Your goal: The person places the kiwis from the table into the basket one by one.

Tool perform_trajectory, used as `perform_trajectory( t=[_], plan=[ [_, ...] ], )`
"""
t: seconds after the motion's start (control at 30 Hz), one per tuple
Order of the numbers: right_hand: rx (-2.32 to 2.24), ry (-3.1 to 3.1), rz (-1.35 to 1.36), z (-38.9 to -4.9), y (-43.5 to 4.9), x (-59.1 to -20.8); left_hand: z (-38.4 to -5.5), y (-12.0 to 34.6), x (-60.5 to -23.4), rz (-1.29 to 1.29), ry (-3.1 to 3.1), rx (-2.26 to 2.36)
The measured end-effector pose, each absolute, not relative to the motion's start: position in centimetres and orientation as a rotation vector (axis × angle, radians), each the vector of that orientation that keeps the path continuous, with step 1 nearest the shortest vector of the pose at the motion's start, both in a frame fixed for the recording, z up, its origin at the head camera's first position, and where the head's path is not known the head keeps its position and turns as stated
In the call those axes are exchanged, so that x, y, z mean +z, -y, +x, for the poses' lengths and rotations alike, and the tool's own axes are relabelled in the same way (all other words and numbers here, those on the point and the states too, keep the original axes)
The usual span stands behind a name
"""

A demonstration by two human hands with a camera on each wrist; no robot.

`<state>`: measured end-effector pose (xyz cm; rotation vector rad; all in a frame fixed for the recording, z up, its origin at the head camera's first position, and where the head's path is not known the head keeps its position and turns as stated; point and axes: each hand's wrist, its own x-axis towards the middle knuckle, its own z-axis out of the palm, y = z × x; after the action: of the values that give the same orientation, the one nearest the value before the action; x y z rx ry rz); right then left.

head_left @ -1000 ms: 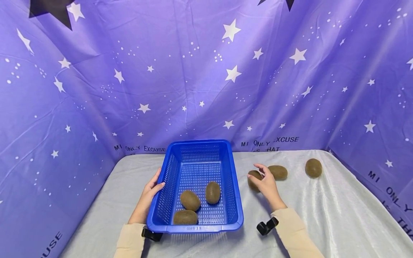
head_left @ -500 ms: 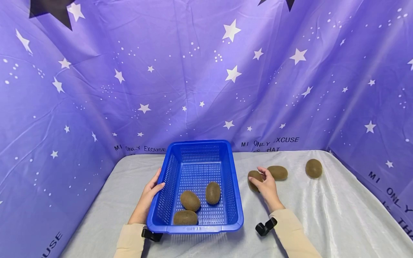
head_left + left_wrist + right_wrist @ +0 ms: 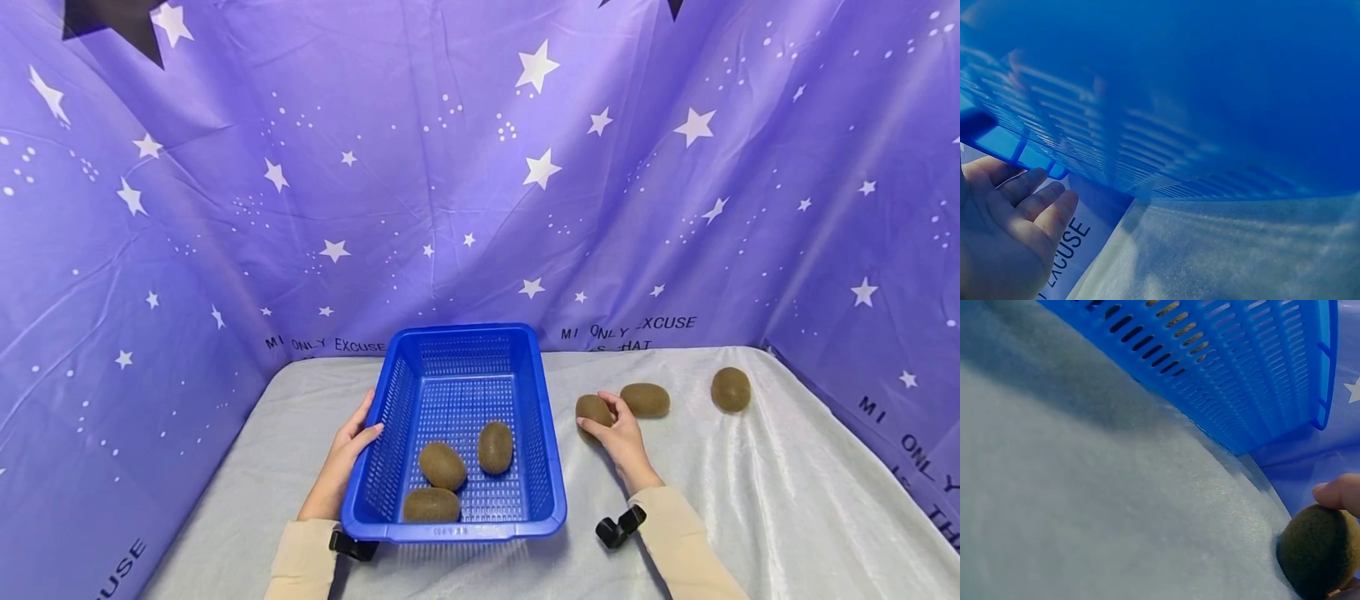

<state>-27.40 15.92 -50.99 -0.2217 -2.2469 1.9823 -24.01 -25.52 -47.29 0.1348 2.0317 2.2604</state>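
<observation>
Slip and roll hazards

Item: kiwi [image 3: 591, 407], on the pale cloth [image 3: 795, 500], right of the blue basket [image 3: 510, 531]; I see the right hand [image 3: 622, 435] pinching it. The left hand [image 3: 350, 442] grips the basket's side. Risks, I judge: a loose pinch could drop it; fingers could knock the neighbouring kiwi [image 3: 647, 400] rolling.

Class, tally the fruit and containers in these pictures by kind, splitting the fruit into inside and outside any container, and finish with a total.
Kiwifruit inside the blue basket: 3 (front, middle, right)
Kiwifruit outside it: 3 (left, middle, right)
Blue basket: 1
Total: 7
</observation>
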Motion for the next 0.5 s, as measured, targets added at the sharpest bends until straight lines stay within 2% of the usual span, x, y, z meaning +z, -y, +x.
perform_trajectory(
  t=[0.5],
  plan=[
    [1.962, 2.238, -0.264, -27.58, -15.69, -51.18, -24.31, 25.58, -47.6, 0.172, -2.055, 2.27]
  ],
)
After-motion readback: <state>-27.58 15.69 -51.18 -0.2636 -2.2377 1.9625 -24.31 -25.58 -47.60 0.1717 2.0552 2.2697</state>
